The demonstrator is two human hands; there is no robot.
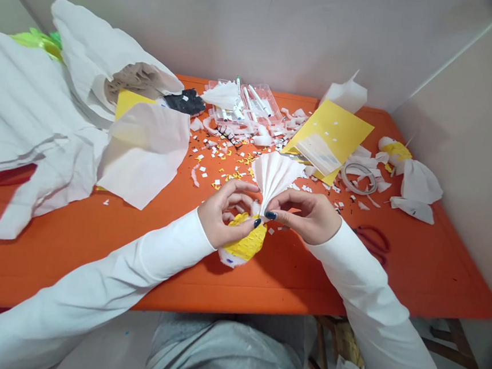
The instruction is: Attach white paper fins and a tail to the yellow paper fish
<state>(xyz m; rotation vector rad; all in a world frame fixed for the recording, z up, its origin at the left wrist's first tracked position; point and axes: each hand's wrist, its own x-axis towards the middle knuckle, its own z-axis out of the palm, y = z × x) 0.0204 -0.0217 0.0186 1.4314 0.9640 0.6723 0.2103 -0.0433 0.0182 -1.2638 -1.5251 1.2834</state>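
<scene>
A small fish-like craft figure [247,243], yellow with a white end and a blue spot, is held over the front of the table. My left hand [231,213] has its fingers curled around the yellow body, thumb on top. A pleated white paper fan [276,175] spreads upward from the figure's far end. My right hand [307,216] pinches the gathered base of that fan between thumb and fingers, where it meets the yellow body. Whether the fan is fixed to the body I cannot tell.
Large white paper sheets [24,102] cover the orange table's left side. Pens lie in a clear case [257,102] at the back. Yellow card [332,129], a tape roll [358,179], another yellow-and-white figure [395,151] and red-handled scissors [372,241] are rightward. Paper scraps litter the middle.
</scene>
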